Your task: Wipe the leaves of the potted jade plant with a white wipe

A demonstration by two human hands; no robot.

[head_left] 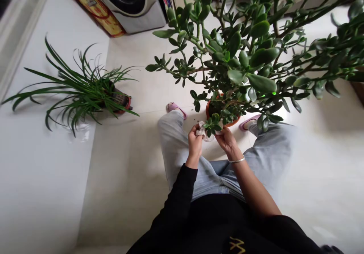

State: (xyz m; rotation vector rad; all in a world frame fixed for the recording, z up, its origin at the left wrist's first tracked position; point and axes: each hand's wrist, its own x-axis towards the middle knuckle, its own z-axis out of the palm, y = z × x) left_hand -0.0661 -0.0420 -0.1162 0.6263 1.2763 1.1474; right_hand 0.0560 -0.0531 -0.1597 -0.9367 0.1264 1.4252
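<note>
A large jade plant (244,52) with thick oval leaves grows from a terracotta pot (209,109) standing on the floor between my feet. A low branch tip (214,124) hangs over the pot's near edge. My left hand (195,140) is closed on a white cloth (201,131), pressed against that branch tip. My right hand (226,139), with a silver bangle on the wrist, has its fingers closed around the same leaves from the other side. The cloth is partly hidden by leaves.
A spider plant (82,90) with long thin leaves sits in a dark pot (123,101) to the left on the pale tiled floor (136,163). A washing machine (131,3) stands at the back. Jade branches spread wide to the right at head height.
</note>
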